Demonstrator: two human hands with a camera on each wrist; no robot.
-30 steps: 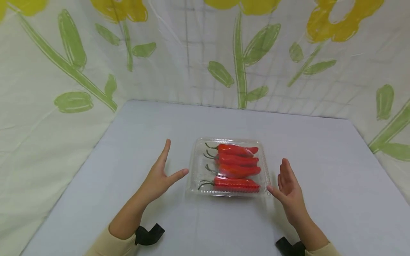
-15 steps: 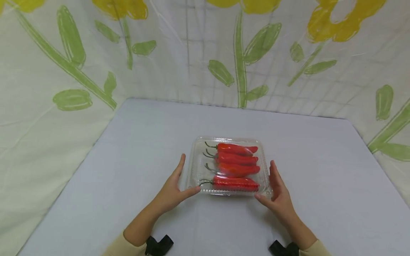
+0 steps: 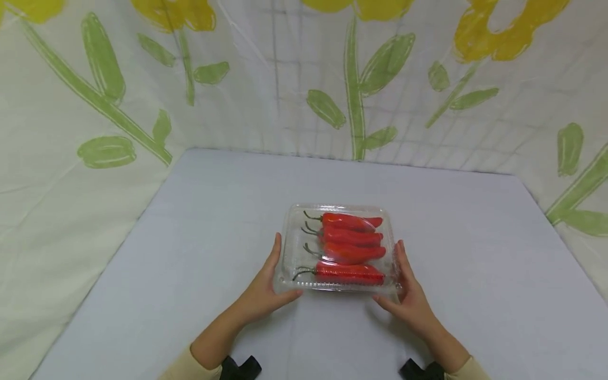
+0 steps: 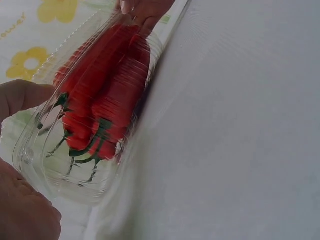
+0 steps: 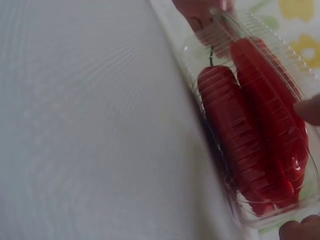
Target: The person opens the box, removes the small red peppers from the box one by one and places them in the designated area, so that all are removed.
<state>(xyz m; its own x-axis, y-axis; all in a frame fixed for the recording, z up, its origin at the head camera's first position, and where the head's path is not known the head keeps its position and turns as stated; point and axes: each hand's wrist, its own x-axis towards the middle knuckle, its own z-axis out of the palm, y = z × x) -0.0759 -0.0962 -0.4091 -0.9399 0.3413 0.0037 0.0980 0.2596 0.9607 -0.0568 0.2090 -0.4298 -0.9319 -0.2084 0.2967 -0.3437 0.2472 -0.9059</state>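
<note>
A clear plastic clamshell box lies closed on the table, with several red peppers in a row inside, their green stems to the left. My left hand is at the box's left front corner, fingers along the side and thumb spread by the front edge. At the right front corner, my right hand mirrors it. Fingers and thumbs look fairly straight. Both wrist views show a fingertip at the box, the rest of each hand partly cut off. The fingers' undersides are hidden.
A white table extends around the box on all sides. Behind it hangs a white sheet printed with yellow flowers and green leaves. Black wrist mounts sit beside both beige sleeves.
Both hands have moved inward, from apart on either side to the front corners of the box. The box and the peppers have stayed in place.
</note>
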